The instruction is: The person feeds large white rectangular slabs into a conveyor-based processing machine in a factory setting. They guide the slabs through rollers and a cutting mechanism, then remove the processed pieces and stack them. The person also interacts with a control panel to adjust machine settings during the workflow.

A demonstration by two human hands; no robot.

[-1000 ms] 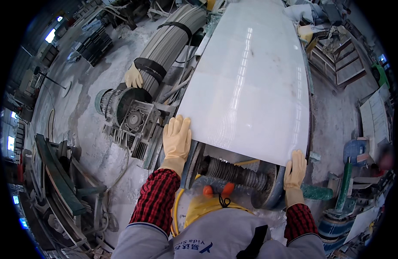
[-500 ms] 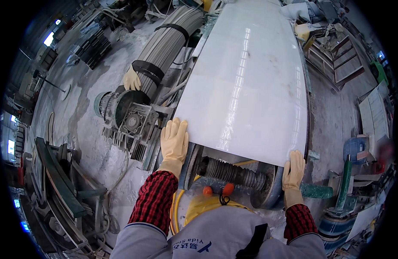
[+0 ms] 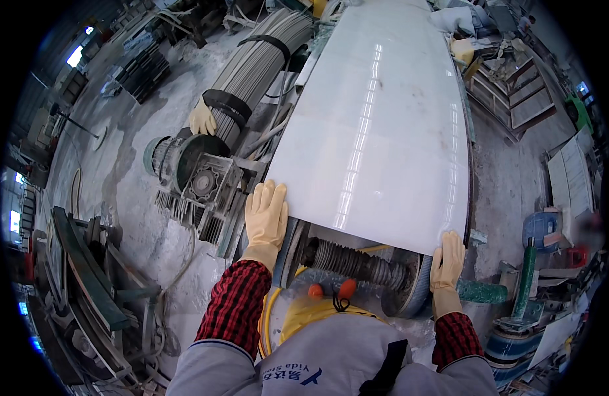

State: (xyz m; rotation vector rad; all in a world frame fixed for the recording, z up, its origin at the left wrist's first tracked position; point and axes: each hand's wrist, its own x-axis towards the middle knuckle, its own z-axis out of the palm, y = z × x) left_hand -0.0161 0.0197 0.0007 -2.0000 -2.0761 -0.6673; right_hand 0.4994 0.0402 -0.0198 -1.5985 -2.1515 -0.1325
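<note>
Cream rubber covers our left hand (image 3: 265, 221), which lies flat with fingers straight and only slightly parted at the near left corner of a long, glossy white slab (image 3: 374, 138). Our right hand (image 3: 447, 267), gloved alike, rests at its near right corner, fingers straight and close together (how firmly either palm presses, we cannot tell). The slab stretches away from us, between and beyond both hands. Below its near edge, between our wrists, we see a grey, ridged roller (image 3: 360, 266). Left of our left hand sits a grey-and-green metal motor (image 3: 185, 162); past it, a thick bundle of pale grey strips (image 3: 263, 69). Well right of our right hand stands a blue plastic jug (image 3: 537, 230).
</note>
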